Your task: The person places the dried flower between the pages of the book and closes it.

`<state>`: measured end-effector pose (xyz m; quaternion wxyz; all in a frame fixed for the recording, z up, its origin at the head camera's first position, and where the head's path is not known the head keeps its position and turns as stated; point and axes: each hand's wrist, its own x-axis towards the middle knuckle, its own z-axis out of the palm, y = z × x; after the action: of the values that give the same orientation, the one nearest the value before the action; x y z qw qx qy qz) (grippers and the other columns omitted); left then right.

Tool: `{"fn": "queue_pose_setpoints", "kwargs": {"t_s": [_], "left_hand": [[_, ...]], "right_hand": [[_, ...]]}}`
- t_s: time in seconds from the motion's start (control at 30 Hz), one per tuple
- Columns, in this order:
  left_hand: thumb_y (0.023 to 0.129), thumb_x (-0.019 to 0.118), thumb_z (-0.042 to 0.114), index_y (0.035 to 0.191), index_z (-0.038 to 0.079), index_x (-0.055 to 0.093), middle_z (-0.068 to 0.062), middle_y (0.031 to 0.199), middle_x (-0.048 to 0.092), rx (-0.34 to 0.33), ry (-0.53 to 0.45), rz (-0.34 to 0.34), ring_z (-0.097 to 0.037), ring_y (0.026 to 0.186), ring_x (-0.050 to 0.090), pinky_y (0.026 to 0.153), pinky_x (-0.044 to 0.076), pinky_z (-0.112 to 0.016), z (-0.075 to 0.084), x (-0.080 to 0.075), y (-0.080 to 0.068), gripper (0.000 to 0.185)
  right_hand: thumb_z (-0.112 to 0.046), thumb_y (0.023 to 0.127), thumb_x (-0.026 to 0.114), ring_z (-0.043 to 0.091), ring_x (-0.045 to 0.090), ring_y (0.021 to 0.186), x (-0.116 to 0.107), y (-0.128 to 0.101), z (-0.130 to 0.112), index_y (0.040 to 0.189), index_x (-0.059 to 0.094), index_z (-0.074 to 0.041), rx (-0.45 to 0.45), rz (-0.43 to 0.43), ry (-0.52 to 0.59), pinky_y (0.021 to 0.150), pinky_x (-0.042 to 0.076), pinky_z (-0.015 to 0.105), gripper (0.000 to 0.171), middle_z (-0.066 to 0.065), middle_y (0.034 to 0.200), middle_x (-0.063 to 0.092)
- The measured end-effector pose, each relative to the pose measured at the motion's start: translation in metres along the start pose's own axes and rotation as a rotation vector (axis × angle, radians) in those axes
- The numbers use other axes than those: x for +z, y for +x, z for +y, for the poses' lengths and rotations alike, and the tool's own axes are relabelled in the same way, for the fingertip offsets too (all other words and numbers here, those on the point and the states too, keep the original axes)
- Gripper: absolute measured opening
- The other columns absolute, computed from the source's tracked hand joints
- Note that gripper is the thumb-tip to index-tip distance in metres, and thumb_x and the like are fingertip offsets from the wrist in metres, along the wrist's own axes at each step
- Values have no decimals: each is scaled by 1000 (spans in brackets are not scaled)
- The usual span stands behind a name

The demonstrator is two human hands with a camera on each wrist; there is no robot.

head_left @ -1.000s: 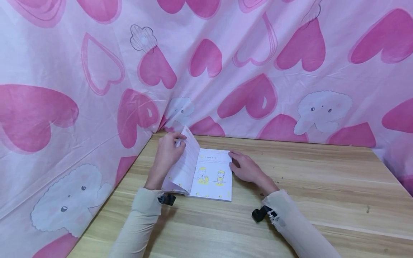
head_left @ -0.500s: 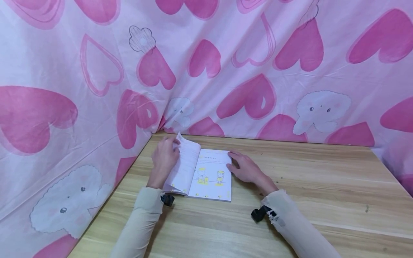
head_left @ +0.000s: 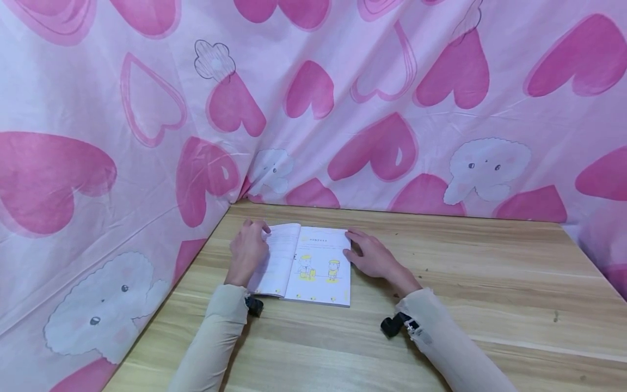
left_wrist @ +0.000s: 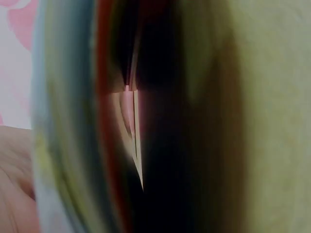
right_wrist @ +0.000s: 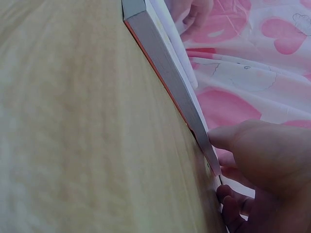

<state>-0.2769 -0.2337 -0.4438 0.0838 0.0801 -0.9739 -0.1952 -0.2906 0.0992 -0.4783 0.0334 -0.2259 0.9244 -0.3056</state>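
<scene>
An open book [head_left: 320, 291] lies on the wooden table, its right page bearing yellow-and-white cartoon figures. At its left side my left hand [head_left: 249, 251] holds the left pages near the upper outer corner, fingers bent over the edge; its thumb is mostly hidden. Relaxed fingers and thumb of my right hand [head_left: 374, 255] rest at the right page's upper outer edge. From the right wrist, the thick book [right_wrist: 167, 73] shows edge-on, with my right hand [right_wrist: 272, 160] at its far end. Blurred book edges [left_wrist: 73, 121] fill much of the left wrist view.
A pink heart-patterned cloth [head_left: 313, 125] hangs behind and to the left of the wooden table [head_left: 465, 272]. Bare tabletop stretches to the right of the book and in front of it. Small black cameras sit at both wrists.
The raised left page has come down to the left and now lies nearly flat. My left hand has moved slightly down and left with it; my right hand has stayed at the right edge.
</scene>
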Motion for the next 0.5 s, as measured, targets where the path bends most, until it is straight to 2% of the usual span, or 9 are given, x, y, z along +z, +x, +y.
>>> {"fn": "queue_pose_setpoints", "kwargs": {"t_s": [0.13,0.23,0.3,0.37,0.43,0.5], "left_hand": [[92,66,-1,120,16,77,-18,130,62,24,12,-21,-39,106,67,80,58,-57,-3,3,1,34],[91,66,-2,119,14,81,-22,132,63,84,8,-26,-44,114,66,90,58,-59,-3,6,2,35],[95,67,6,121,13,82,-27,141,60,114,21,-41,-49,127,60,100,54,-63,-1,7,2,31],[102,67,20,123,9,81,-31,152,53,128,42,-70,-54,139,51,109,48,-68,4,9,2,28],[106,66,34,120,6,81,-33,160,44,139,75,-84,-58,146,42,114,43,-71,9,9,1,35],[106,66,38,121,4,79,-34,160,44,178,93,-83,-58,149,39,117,41,-71,15,10,0,39]], "right_hand": [[-30,111,62,39,32,164,0,1,-1,165,43,-5,-2,0,1,131,31,58,63,16,176,35],[-30,111,62,40,33,164,0,1,-1,165,43,-4,-4,1,-4,131,31,59,63,17,176,35],[-31,110,63,40,32,164,0,2,-1,165,43,-4,0,0,-6,131,31,59,63,17,176,35],[-32,110,63,39,32,164,0,2,-1,165,43,-5,7,-2,-7,131,31,59,64,16,176,35],[-33,110,63,38,32,164,1,2,-1,165,43,-5,13,-3,-9,131,31,58,64,15,176,35],[-33,110,63,38,32,164,1,2,-1,165,43,-6,12,-2,-8,131,31,58,64,15,176,35]]}}
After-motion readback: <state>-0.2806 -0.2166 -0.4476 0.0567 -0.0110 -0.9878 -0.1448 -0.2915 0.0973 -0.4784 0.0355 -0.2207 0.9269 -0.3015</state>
